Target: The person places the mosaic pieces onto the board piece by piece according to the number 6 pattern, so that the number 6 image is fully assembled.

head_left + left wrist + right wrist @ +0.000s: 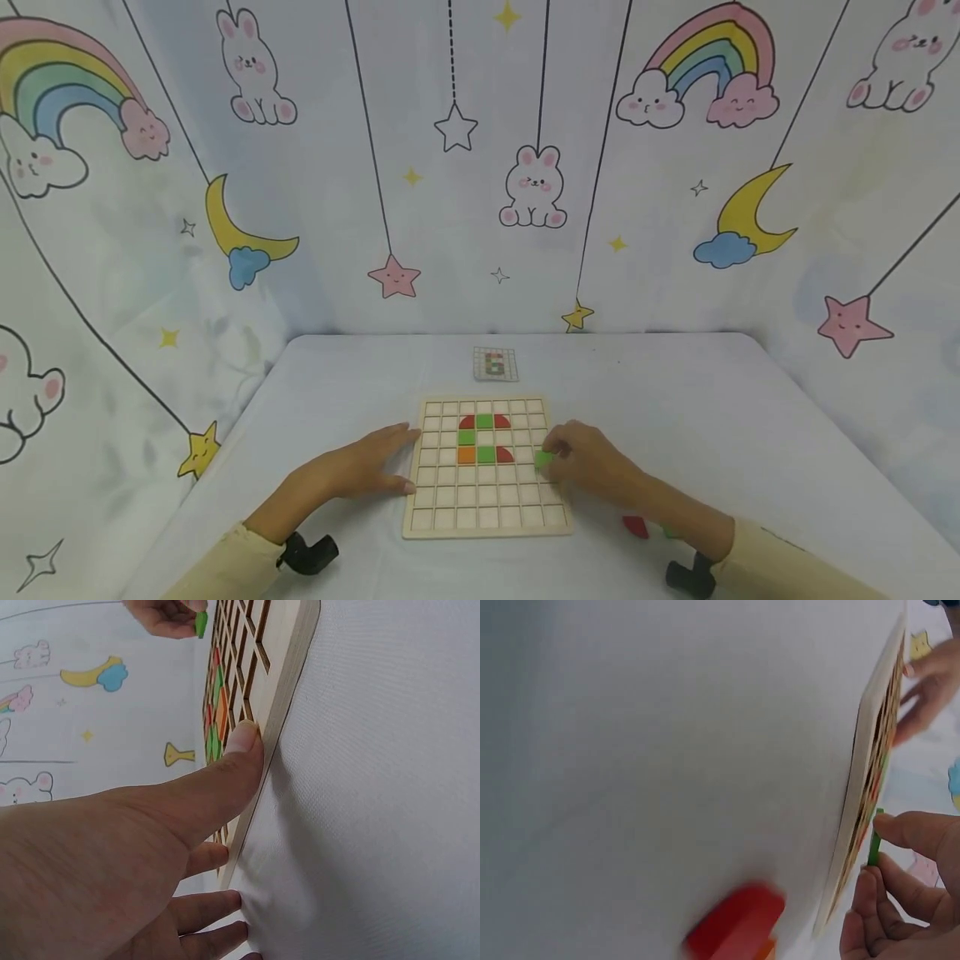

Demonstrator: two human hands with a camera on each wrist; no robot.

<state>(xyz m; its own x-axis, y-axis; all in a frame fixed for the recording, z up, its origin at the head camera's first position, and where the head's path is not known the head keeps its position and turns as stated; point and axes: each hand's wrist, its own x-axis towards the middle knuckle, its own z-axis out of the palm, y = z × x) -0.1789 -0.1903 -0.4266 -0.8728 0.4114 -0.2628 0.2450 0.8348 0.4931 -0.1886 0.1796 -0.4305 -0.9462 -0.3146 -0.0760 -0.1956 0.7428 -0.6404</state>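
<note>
A wooden grid board (487, 518) lies flat on the white table, with red, green and orange tiles set in some of its upper cells. My left hand (360, 463) rests against the board's left edge, its thumb (241, 742) on the rim and the other fingers spread along the side. Between thumb and fingertips my right hand (588, 458) pinches a green tile (875, 838), held above the right side of the board. One orange tile (467, 455) sits at the lower left of the coloured group, next to a green square and a red quarter-round piece.
A small pattern card (495, 364) showing a coloured grid lies behind the board. Red pieces (635, 526) and a partly hidden green piece lie by my right forearm. In the right wrist view some loose red and orange pieces look blurred. A patterned curtain (480, 208) surrounds the table.
</note>
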